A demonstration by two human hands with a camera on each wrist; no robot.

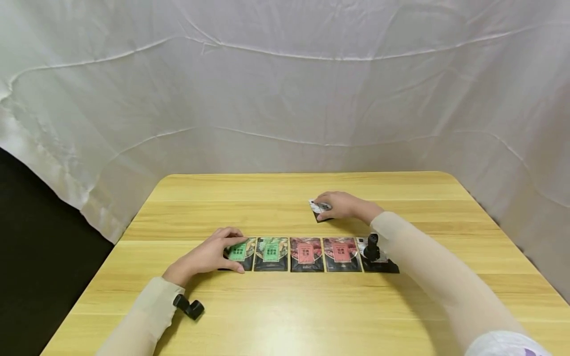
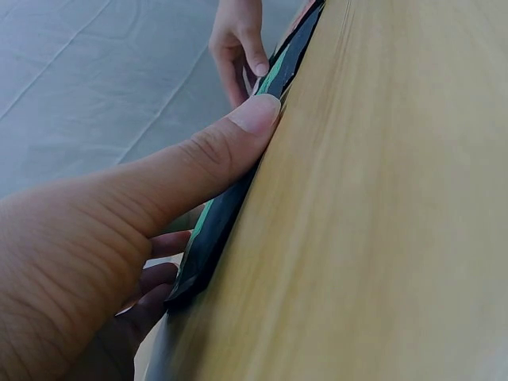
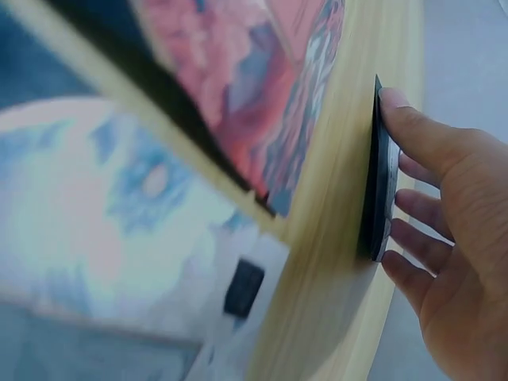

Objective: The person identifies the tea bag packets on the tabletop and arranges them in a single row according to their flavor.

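Observation:
Flat tea sachets lie side by side in a row across the table. At its left end my left hand (image 1: 211,253) grips a green sachet (image 1: 239,252) by its edges, thumb on the near edge and fingers at the far and left edges. A second green sachet (image 1: 271,253) comes beside it, then two red ones, a red sachet (image 1: 306,254) and another red sachet (image 1: 342,254). Beyond the row, my right hand (image 1: 340,205) holds a separate white-and-black sachet (image 1: 316,208) between thumb and fingertips, close over the tabletop.
Another white-and-black sachet (image 1: 386,267) ends the row at the right, partly hidden by the black wrist camera (image 1: 371,248). The wooden table (image 1: 285,306) has a pale curtain (image 1: 285,99) behind its far edge. A black wrist camera (image 1: 189,306) sits on the left sleeve.

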